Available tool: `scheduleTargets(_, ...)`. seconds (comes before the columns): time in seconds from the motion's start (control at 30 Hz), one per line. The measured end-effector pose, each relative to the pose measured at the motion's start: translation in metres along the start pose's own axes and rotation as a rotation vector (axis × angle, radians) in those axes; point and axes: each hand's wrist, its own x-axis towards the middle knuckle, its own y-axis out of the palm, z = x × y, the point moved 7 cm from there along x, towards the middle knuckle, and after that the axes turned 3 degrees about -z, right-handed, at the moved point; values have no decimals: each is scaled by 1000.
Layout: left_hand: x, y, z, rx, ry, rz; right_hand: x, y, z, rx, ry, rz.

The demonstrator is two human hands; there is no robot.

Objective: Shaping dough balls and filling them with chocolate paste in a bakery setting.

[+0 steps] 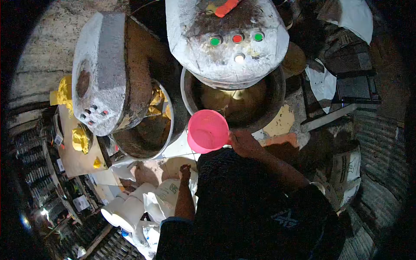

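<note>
My right hand (242, 143) is closed around the handle of a pink plastic dipper (207, 130). The dipper's round mouth faces up and its inside bottom shows. It is held at the near left rim of a large metal mixer bowl (187, 93), which has a brown mass inside. Lower and to the left, my left hand (185, 172) is over white sacks (164, 197). That hand is small and dark in the view, so its finger shape is unclear, and no object shows in it.
A white mixer head (229, 65) with coloured buttons overhangs the bowl. A second mixer (104, 73) stands left with its own bowl (170, 125). Yellow wrappings (80, 139) lie on a board (69, 158). White buckets (130, 208) stand lower left, and a carton (349, 173) at right.
</note>
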Motion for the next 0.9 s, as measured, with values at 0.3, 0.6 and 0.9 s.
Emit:
scheduleTargets(0.3,-3,8,-10,337,-120,42,0,0,3,-41,-192,-86)
scheduleTargets(0.6,8,11,18,196,1,-15,-3,-3,13,-90,-202,-127)
scheduleTargets(0.9,-9,15,-28,623,317,87,-3,-1,15,-8,-13,63)
